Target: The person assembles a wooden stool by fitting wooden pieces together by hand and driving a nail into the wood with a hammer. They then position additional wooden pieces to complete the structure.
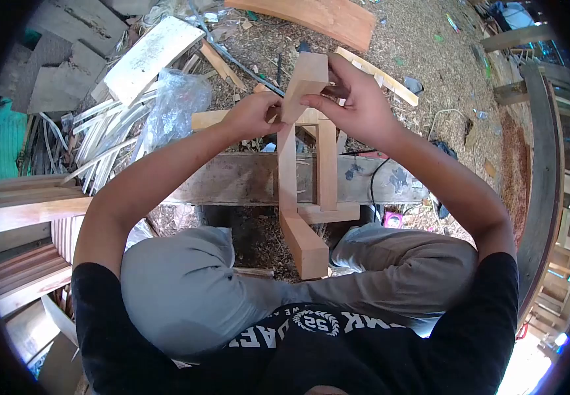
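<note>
A pale wooden frame (287,171) of joined bars lies across a plank in front of me, its near leg jutting out between my knees. At its far end rises a thick wooden block (306,79), tilted slightly. My right hand (360,102) grips this block from the right, thumb on the near face and fingers behind. On the other side, my left hand (256,116) is closed at the lower left edge of the block, fingertips pressed together where it meets the frame. Whether a small piece sits between those fingertips is hidden.
The weathered plank (232,181) supports the frame. Thin white strips (104,141), a clear plastic bag (178,99) and a pale board (150,59) lie left. A wide plank (318,20) rests on shavings at the back. A black cable (374,181) hangs near a pink object (393,220).
</note>
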`<action>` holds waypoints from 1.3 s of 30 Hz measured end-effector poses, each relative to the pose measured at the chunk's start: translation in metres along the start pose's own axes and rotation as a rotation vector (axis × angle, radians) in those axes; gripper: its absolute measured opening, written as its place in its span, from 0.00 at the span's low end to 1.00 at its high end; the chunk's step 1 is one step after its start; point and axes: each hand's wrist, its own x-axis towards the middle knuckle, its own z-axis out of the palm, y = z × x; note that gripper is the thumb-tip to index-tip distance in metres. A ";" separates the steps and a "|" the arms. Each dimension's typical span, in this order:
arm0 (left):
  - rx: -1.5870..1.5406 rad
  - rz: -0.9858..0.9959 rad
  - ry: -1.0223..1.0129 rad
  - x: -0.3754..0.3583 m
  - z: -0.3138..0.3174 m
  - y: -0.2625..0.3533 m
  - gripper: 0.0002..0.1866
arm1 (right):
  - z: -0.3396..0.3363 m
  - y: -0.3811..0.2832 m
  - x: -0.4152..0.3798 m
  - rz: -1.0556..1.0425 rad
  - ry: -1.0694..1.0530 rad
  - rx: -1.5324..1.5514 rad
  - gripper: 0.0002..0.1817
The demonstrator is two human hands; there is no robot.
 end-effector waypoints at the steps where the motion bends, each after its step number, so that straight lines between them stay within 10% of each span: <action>1: -0.035 -0.028 -0.002 0.000 -0.001 0.002 0.22 | -0.001 -0.004 0.000 0.022 -0.023 0.001 0.25; 39: -0.014 -0.175 -0.087 -0.006 -0.012 0.012 0.23 | 0.004 0.011 0.011 -0.181 0.032 -0.141 0.28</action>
